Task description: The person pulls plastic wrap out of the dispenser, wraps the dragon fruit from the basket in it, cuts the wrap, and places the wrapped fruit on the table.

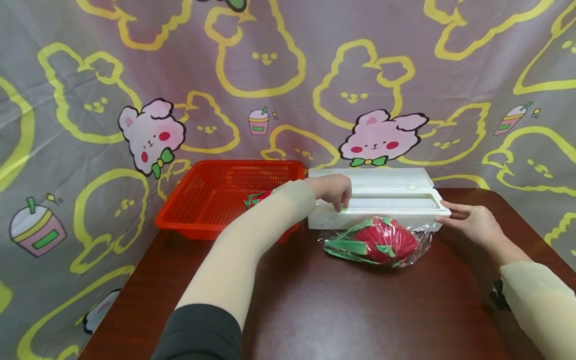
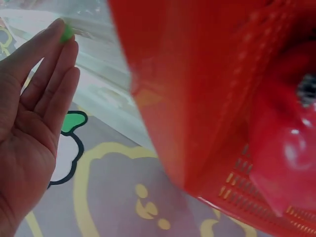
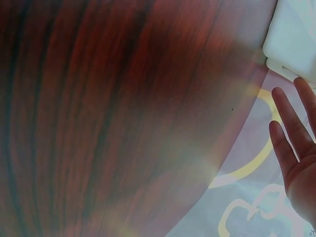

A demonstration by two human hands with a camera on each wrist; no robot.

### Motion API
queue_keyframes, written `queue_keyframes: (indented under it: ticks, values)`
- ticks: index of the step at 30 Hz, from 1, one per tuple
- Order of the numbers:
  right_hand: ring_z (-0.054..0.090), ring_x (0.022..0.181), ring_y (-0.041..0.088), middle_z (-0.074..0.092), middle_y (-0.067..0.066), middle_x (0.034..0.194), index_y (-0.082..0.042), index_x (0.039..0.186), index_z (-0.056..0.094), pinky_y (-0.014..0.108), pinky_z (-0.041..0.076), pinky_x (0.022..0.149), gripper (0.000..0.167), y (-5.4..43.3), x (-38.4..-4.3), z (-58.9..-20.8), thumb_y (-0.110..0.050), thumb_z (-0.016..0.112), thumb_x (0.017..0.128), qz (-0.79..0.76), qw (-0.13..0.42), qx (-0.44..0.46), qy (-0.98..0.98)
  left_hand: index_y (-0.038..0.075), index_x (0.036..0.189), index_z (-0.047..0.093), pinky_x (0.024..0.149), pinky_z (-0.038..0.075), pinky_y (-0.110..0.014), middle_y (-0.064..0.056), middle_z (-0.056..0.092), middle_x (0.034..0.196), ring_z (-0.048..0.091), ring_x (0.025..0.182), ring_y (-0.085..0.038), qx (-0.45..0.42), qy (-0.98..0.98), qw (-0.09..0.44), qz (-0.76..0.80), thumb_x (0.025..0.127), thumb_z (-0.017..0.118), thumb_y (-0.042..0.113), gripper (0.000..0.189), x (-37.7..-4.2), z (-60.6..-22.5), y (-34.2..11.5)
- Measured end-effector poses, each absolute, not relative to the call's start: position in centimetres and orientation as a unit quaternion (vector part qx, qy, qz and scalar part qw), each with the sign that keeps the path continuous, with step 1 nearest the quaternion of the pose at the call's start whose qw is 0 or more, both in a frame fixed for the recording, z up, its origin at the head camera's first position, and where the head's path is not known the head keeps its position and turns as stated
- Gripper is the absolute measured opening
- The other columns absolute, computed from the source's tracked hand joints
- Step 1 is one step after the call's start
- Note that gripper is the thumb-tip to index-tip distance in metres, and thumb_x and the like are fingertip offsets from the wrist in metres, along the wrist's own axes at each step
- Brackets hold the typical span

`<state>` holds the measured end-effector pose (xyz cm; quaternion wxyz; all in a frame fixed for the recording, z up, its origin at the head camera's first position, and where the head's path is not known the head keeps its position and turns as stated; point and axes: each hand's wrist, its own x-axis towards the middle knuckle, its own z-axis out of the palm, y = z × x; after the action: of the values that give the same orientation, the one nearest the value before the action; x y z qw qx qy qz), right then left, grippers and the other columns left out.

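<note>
A long white cling film dispenser box (image 1: 378, 221) stands at the back of the table with its lid (image 1: 369, 178) raised. My left hand (image 1: 333, 191) pinches a small green slider (image 2: 67, 32) at the box's front edge, left of its middle. At the right end, my right hand (image 1: 479, 225) rests straight fingers against the box to steady it. Right in front of the box lies a red dragon fruit (image 1: 391, 240) with green leaves, under clear cling film (image 1: 416, 250). In the right wrist view, the box's corner (image 3: 291, 39) meets the fingertips.
To the left stands a red plastic basket (image 1: 180, 215) with perforated sides. Inside it is another red and green fruit (image 1: 256, 199), partly hidden by my left arm. A patterned cloth (image 1: 279, 65) hangs behind the brown wooden table (image 1: 360, 310).
</note>
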<state>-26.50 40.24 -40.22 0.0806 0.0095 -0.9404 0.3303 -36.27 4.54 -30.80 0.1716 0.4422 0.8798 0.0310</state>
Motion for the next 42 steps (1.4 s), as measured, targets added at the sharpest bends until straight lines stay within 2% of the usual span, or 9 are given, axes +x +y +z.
queue_keyframes:
  ticks: [6,14,18,25,32,35,38,40,42]
  values:
    - [0.066,0.085,0.01,0.059,0.031,0.115,0.0,0.134,0.054,0.012,0.048,0.06,0.071,40.2,-26.5,-40.2,-0.037,0.08,0.08,0.335,0.079,0.009,-0.939,0.007,0.084,0.076,0.065,0.045,-0.021,0.001,0.066,0.076,0.05,0.07,-0.011,0.452,0.876,0.162,0.051,0.08,0.079,0.006,0.005,-36.4,-31.1,3.4]
    - [0.061,0.103,0.043,0.056,0.032,0.119,0.0,0.136,0.052,0.011,0.047,0.06,0.074,40.1,-26.5,-40.1,-0.04,0.079,0.08,0.341,0.063,-0.001,-0.938,0.008,0.085,0.077,0.066,0.045,-0.021,0.0,0.067,0.075,0.052,0.07,-0.011,0.455,0.874,0.161,0.056,0.08,0.08,0.008,0.006,-36.7,-31.0,1.9]
    - [0.06,0.105,0.043,0.057,0.032,0.119,0.0,0.136,0.052,0.011,0.047,0.061,0.074,40.1,-26.3,-39.8,-0.042,0.078,0.08,0.339,0.062,-0.001,-0.939,0.01,0.084,0.076,0.067,0.047,-0.023,0.001,0.067,0.077,0.054,0.072,-0.012,0.434,0.884,0.168,0.051,0.08,0.081,0.01,0.006,-36.9,-30.8,0.5]
    - [0.061,0.104,0.044,0.055,0.033,0.122,0.0,0.137,0.051,0.027,0.056,0.068,0.073,40.3,-26.3,-39.9,-0.042,0.075,0.083,0.336,0.056,0.001,-0.94,0.011,0.082,0.075,0.066,0.049,-0.024,0.001,0.067,0.077,0.055,0.073,-0.014,0.423,0.89,0.168,0.043,0.08,0.08,0.01,0.005,-36.6,-30.4,-1.1]
    - [0.059,0.105,0.049,0.053,0.035,0.124,0.001,0.138,0.049,0.044,0.054,0.077,0.073,40.5,-26.1,-40.2,-0.044,0.073,0.085,0.336,0.052,0.002,-0.941,0.014,0.086,0.076,0.069,0.05,-0.022,0.004,0.067,0.08,0.058,0.078,-0.014,0.428,0.893,0.138,0.015,0.081,0.08,0.011,0.006,-35.9,-30.7,-2.0]
    - [0.059,0.104,0.048,0.054,0.035,0.122,0.001,0.137,0.05,0.035,0.057,0.071,0.073,40.6,-26.0,-40.2,-0.045,0.073,0.084,0.329,0.054,0.001,-0.943,0.014,0.087,0.077,0.069,0.05,-0.021,0.005,0.068,0.08,0.059,0.078,-0.013,0.426,0.894,0.135,0.019,0.081,0.08,0.012,0.007,-35.8,-30.8,-2.1]
    - [0.056,0.105,0.045,0.053,0.035,0.123,0.002,0.136,0.051,0.022,0.052,0.063,0.074,40.4,-26.1,-40.0,-0.044,0.075,0.083,0.323,0.054,0.004,-0.945,0.011,0.087,0.077,0.068,0.05,-0.022,0.002,0.068,0.08,0.059,0.078,-0.015,0.422,0.894,0.146,0.029,0.08,0.08,0.01,0.008,-35.8,-30.6,-2.1]
    - [0.054,0.102,0.042,0.051,0.036,0.125,0.002,0.135,0.051,0.021,0.046,0.058,0.075,40.2,-26.2,-39.7,-0.044,0.076,0.082,0.312,0.054,0.007,-0.949,0.01,0.088,0.077,0.068,0.051,-0.023,0.001,0.067,0.08,0.059,0.077,-0.017,0.413,0.896,0.158,0.037,0.08,0.08,0.009,0.009,-35.8,-30.3,-2.2]
    - [0.054,0.087,0.038,0.055,0.037,0.12,0.003,0.135,0.051,0.024,0.043,0.053,0.076,40.0,-26.4,-39.2,-0.045,0.076,0.082,0.292,0.058,0.01,-0.955,0.011,0.087,0.076,0.068,0.051,-0.024,0.001,0.067,0.08,0.059,0.078,-0.017,0.404,0.899,0.165,0.041,0.08,0.08,0.01,0.008,-36.0,-30.1,-2.2]
